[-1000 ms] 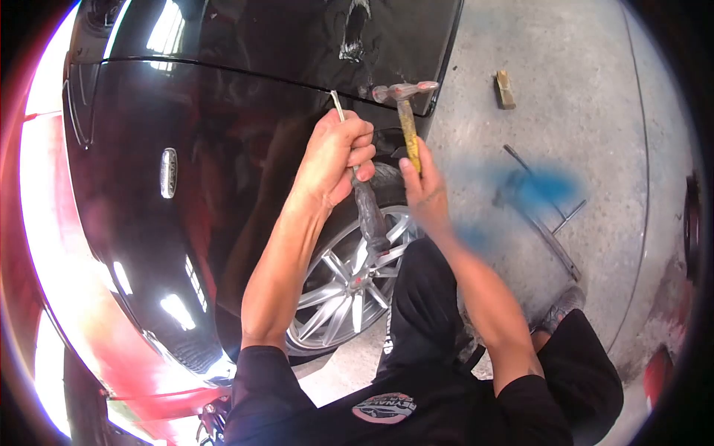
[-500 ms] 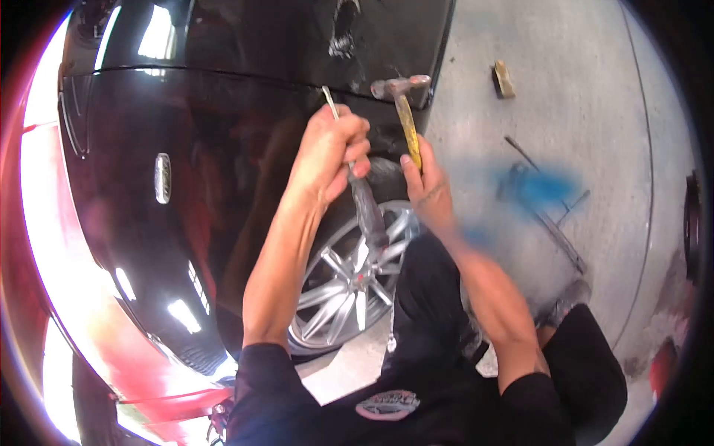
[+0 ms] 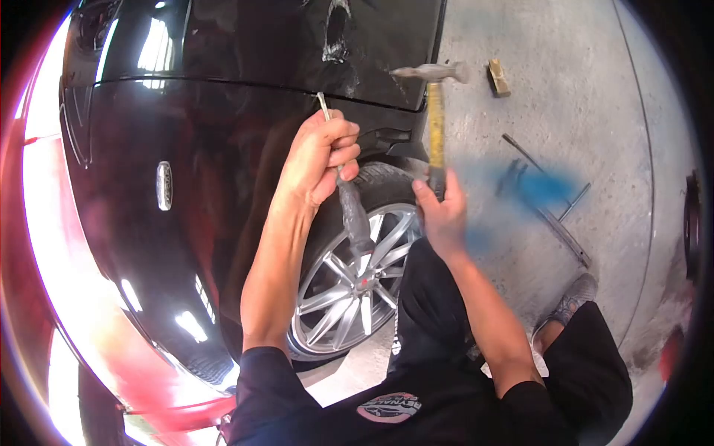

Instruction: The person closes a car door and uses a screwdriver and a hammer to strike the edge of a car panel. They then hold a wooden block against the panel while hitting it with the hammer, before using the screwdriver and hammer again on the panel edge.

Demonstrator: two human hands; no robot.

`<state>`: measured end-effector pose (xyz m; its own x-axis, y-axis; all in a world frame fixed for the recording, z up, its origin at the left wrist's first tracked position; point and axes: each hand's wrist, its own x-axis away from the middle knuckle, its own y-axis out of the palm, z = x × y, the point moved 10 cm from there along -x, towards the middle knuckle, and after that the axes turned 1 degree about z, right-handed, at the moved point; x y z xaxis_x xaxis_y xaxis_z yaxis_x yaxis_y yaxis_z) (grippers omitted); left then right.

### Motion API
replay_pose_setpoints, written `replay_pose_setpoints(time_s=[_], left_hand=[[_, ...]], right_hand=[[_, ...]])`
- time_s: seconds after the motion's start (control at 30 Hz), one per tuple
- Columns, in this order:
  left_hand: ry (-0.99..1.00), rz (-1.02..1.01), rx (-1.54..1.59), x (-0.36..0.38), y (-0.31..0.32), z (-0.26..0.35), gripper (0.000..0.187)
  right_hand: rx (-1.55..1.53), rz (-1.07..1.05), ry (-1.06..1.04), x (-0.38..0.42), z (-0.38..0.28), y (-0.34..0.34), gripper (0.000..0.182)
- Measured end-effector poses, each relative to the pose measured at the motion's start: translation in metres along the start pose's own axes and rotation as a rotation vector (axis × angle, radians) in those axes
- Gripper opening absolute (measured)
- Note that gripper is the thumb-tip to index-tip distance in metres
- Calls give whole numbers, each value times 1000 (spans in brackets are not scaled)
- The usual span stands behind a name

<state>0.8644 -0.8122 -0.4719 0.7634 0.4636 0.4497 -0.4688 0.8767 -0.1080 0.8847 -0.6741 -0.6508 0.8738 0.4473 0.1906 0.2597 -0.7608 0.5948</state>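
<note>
My left hand (image 3: pixel 321 154) is wrapped round a thin metal rod tool (image 3: pixel 323 104) with a dark, wrapped handle (image 3: pixel 353 212). Its pale tip is at the seam between the black car's fender (image 3: pixel 216 141) and door (image 3: pixel 253 37). To the right, my right hand (image 3: pixel 444 212) grips the lower handle of a hammer (image 3: pixel 436 119). The hammer is upright in view, its head beyond the panel's edge and slightly blurred. Scuffed, whitish marks (image 3: pixel 336 50) show on the door near the seam.
Below my hands is the car's wheel (image 3: pixel 357 286) with silver spokes. On the concrete floor (image 3: pixel 617 149) lie a small wooden block (image 3: pixel 498 78) and a long metal tool (image 3: pixel 558 227). My shoe (image 3: pixel 576 293) is at lower right. A blue smudge blurs part of the view.
My right hand has moved right and lower in view with the hammer, whose head has swung away from the seam. My left hand has shifted slightly left with the rod.
</note>
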Motion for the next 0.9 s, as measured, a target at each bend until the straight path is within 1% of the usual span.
replay_pose_setpoints(time_s=[0.07,0.1,0.17,0.2,0.23,0.3,0.33,0.4,0.47,0.5,0.53,0.6,0.63,0.7,0.73,0.77,0.8,0.83,0.87,0.9], left_hand=[[5,12,-19,0,2,1,33],[12,32,-33,1,1,2,33],[16,46,-38,-1,-1,1,32],[21,57,-49,0,-1,0,32],[18,53,-55,-1,-1,-2,32],[35,64,-61,-4,-3,-2,31],[41,42,-38,-3,-1,-1,31],[43,50,-48,-3,1,-2,31],[44,71,-56,0,0,-3,31],[41,78,-64,0,0,-3,32],[41,82,-75,0,1,-2,32],[33,106,-86,1,-1,-2,32],[31,121,-95,0,-1,-1,32],[20,88,-110,2,-2,-4,31],[27,59,-105,-3,-1,-3,30],[35,66,-109,-7,-6,-1,30],[28,48,-100,-4,-7,-8,30],[59,21,-80,-5,-3,-5,29],[26,61,-76,-4,-3,-5,29],[23,65,-73,-3,-4,-4,29]], right_hand=[[175,25,-292,2,-14,11,29],[175,27,-291,4,-8,19,29],[166,65,-187,7,12,31,31],[292,-4,-157,3,16,42,34],[288,2,-155,2,13,42,34],[201,34,-179,-4,2,35,32],[213,24,-252,-4,-6,23,30],[147,46,-172,-2,-14,-5,26],[-124,191,-147,14,-47,-30,19],[-125,186,-140,13,-44,-21,19],[-374,301,-233,12,-44,-18,15],[-428,284,-369,4,-19,-7,9],[-430,281,-374,7,-12,-5,9],[278,50,-19,6,23,28,14],[282,49,-39,-5,19,18,14],[262,-4,-182,-10,4,12,12],[245,-43,-283,5,-8,10,14],[250,-47,-284,11,-22,7,14],[49,7,-193,9,-33,-6,16],[-157,62,-68,14,-29,-13,19]])
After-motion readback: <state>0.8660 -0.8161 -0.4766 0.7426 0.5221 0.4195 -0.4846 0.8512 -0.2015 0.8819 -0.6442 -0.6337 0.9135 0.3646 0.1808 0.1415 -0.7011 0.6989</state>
